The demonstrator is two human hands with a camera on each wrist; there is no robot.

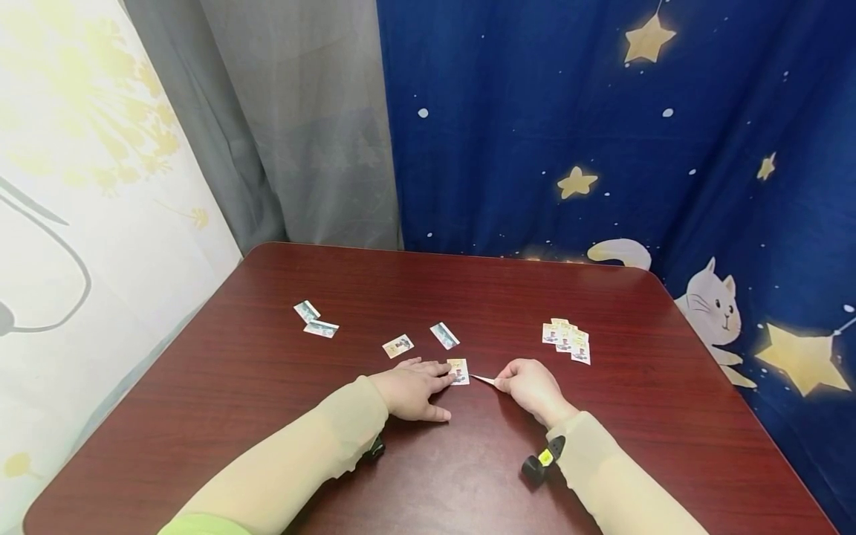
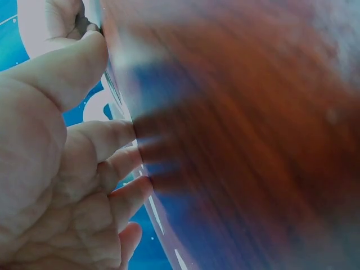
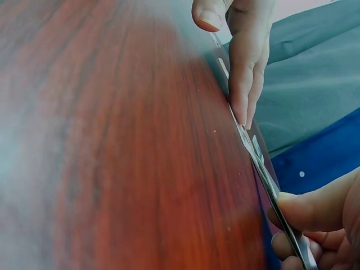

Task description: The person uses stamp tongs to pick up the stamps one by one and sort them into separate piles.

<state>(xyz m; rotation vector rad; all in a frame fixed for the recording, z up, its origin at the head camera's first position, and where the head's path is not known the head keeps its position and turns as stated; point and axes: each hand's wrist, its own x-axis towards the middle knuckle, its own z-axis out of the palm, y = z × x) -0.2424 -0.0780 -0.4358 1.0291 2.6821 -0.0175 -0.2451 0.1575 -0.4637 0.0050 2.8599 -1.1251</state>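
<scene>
A strip of lime-green cloth [image 1: 203, 524] and a pale sleeve [image 1: 287, 453] fill the lower left, with a second pale sleeve [image 1: 622, 475] at the lower right. The left hand [image 1: 411, 390] lies palm down on the dark red table [image 1: 414, 286], grasping nothing — its fingers are extended, their tips at the left edge of a flat picture card [image 1: 459, 371]. Just right of that, the right hand [image 1: 528, 385] pinches a thin card [image 1: 483, 380] between thumb and fingers, seen nearly edge-on and pointing at the flat one. Beyond the left hand lie a yellowish card [image 1: 398, 346] and a bluish card [image 1: 444, 336], apart from each other. A bluish pair [image 1: 321, 328] sits farther left — and an overlapping cluster of cards [image 1: 566, 338] lies beyond the right hand.
</scene>
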